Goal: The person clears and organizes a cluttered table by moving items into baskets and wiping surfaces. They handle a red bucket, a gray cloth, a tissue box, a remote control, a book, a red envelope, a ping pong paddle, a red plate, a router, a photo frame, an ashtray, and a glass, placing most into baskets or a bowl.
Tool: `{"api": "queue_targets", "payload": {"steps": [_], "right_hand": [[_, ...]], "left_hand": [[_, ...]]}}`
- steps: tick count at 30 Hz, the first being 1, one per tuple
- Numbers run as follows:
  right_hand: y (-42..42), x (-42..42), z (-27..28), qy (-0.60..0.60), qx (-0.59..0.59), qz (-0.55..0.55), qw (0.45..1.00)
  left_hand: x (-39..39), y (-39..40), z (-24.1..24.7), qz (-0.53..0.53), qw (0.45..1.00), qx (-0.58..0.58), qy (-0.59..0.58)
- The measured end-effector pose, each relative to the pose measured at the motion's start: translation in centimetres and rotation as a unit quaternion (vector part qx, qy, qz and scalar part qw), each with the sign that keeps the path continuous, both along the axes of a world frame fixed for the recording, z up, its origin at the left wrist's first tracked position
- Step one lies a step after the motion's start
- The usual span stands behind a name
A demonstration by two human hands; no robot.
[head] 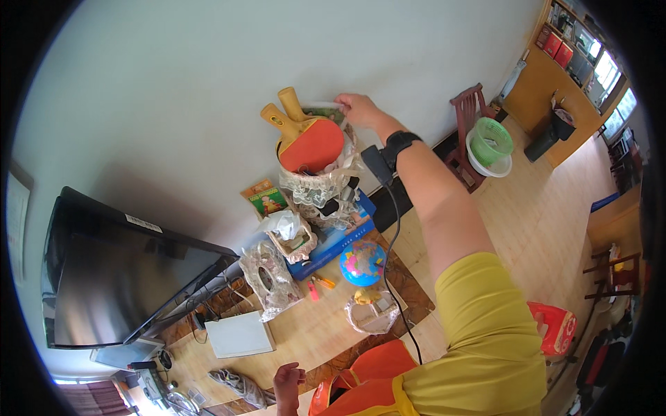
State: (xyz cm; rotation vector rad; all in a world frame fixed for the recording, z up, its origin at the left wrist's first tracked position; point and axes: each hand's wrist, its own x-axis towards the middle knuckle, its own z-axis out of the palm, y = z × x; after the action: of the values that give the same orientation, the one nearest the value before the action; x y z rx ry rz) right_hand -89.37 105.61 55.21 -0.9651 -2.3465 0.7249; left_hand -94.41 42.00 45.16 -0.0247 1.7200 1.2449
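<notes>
My right hand (359,109) reaches far out and pinches the corner of a printed sheet or booklet (323,111) with a white edge. The sheet stands at the back of a lace-trimmed basket (307,183), partly hidden by two table tennis bats. The red-faced bat (315,145) leans in front, and the wooden handle of the other bat (291,103) rises behind it. Low in the view, my left hand (289,384) hovers by the table's front edge, fingers loosely bent, with nothing seen in it. A grey cloth (239,386) lies to its left.
The basket rests on a blue box (333,244). Around it are a small basket (294,243), a lace tissue-box cover (268,278), a globe (362,262) and a divided basket (372,314). Left stand a white box (239,334) and a television (130,281). A chair (468,119) stands right.
</notes>
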Motion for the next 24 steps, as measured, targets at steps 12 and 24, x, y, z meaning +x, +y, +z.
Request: {"api": "queue_targets", "payload": {"steps": [12,24], "right_hand": [[-1.0,-0.6,-2.6,-0.031,0.023,-0.11,0.993],[-1.0,1.1,-2.2,0.048,0.031,-0.115,0.992]], "left_hand": [[-0.9,-0.6,-0.4,-0.071,0.995,-0.038,0.062],[-0.7,-1.0,-1.3,-0.016,0.999,-0.015,0.034]]}}
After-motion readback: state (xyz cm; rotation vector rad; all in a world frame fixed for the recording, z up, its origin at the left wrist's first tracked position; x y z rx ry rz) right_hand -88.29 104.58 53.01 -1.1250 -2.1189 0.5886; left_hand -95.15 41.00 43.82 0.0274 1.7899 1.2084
